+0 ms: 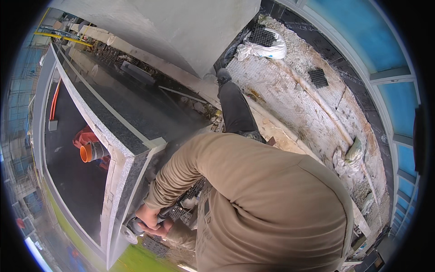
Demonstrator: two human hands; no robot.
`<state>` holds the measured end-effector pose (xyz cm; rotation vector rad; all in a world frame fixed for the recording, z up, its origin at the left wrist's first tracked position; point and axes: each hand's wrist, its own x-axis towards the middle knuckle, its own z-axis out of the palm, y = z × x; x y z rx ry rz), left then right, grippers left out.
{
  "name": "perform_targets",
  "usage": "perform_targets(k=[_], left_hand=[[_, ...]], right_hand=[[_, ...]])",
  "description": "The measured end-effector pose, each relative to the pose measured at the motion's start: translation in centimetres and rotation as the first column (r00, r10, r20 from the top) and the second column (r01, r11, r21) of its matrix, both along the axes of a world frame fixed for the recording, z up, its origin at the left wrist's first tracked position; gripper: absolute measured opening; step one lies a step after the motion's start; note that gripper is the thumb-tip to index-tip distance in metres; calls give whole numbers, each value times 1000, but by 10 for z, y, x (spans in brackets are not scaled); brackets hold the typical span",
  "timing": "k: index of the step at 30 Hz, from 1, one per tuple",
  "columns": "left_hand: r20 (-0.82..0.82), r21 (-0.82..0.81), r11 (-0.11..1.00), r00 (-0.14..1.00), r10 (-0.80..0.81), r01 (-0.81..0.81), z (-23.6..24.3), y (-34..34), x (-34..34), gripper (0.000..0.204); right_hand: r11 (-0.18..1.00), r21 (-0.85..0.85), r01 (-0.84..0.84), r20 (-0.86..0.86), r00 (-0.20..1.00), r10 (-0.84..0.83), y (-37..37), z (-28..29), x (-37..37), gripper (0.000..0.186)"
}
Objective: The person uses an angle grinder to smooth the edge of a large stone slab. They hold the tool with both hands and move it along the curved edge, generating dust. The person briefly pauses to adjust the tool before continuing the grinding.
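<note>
Both of my hands grip a small angle grinder [134,225] at the lower left. Its round disc [128,235] sits against the end of a grey stone-topped parapet wall [118,181]. My right hand [147,214] lies over the top of the tool, its tan sleeve running up to the bent elbow. My left hand [162,229] holds the tool from below, close to my chest. My tan sweater [272,208] fills the lower middle of the picture.
My dark trouser leg [235,109] stands on a rough roof surface [290,90] with black drainage mats [318,77] and white bags [265,47]. Beyond the parapet, an orange pipe [87,152] lies on a lower dark roof. A large pale wall [190,31] rises behind.
</note>
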<state>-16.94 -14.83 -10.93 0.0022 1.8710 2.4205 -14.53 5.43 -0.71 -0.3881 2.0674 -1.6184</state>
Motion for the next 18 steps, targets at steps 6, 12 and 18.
perform_targets(k=[6,12,18], left_hand=[[65,5,999,997,41,-41,32,18,16,53],[291,214,971,956,43,-109,64,84,71,56],[379,529,828,925,-36,-185,81,139,114,51]], right_hand=[[1000,26,7,-19,1000,-6,-5,7,-11,45],[999,42,17,-18,1000,-16,39,14,27,48],[991,89,-100,40,994,97,76,15,50,49]])
